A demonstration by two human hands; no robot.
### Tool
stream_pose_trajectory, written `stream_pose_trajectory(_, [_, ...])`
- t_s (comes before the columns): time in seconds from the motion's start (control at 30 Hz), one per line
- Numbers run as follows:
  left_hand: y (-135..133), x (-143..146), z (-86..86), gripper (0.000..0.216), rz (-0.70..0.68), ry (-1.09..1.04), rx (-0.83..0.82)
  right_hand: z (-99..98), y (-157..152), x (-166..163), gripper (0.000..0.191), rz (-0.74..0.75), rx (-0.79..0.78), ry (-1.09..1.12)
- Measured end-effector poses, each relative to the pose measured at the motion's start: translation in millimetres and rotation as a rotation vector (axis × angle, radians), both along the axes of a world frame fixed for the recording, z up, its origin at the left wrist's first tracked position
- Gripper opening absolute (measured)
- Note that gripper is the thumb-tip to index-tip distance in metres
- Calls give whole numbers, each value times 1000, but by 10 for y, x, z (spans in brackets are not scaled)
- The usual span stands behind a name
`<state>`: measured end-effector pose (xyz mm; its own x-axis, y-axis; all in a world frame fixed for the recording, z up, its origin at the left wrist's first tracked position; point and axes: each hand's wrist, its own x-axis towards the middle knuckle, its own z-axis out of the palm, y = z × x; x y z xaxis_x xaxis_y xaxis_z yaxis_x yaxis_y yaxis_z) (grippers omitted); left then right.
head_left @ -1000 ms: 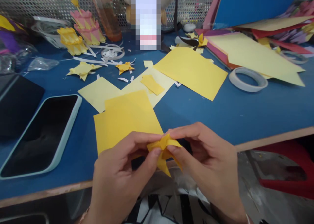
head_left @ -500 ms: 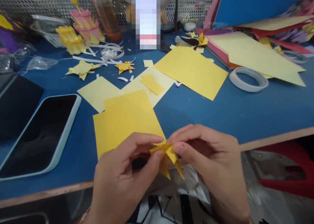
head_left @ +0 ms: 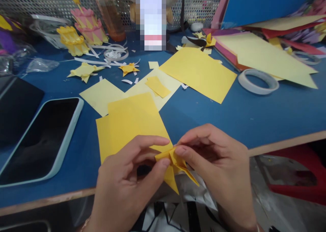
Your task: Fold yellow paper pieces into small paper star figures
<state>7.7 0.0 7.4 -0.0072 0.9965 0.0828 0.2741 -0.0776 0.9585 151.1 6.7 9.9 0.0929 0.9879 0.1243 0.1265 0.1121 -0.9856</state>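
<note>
Folded yellow star (head_left: 175, 167) pinched between left hand (head_left: 124, 188) and right hand (head_left: 219, 171); excess pressure risks tearing points at 5 o'clock.

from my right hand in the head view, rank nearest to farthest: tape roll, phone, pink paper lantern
From the right hand:
1. Tape roll, on the table ahead, to the right.
2. Phone, far left, near the table edge.
3. Pink paper lantern, back left by the mesh.
</note>
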Motion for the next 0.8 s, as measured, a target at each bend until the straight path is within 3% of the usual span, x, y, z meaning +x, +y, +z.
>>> stream_pose_trajectory(0.47, [45,-59,51,12,-142,276,31,-66,-10,-4,13,-9,93,-87])
stream_pose_trajectory(0.53, [42,-50,43,13,-130,328,63,-72,-11,11,13,50,98,-78])
stream_pose_trajectory(0.63, [15,-27,25,14,0,383,118,-79,-25,41,13,160,91,33])
stream_pose_trajectory(0.73, [-18,7,19,14,188,342,125,-74,-49,65,49,280,40,104])
stream_pose_trajectory(0.8, [-29,31,24,15,237,314,114,-64,-59,70,69,336,-7,-9])
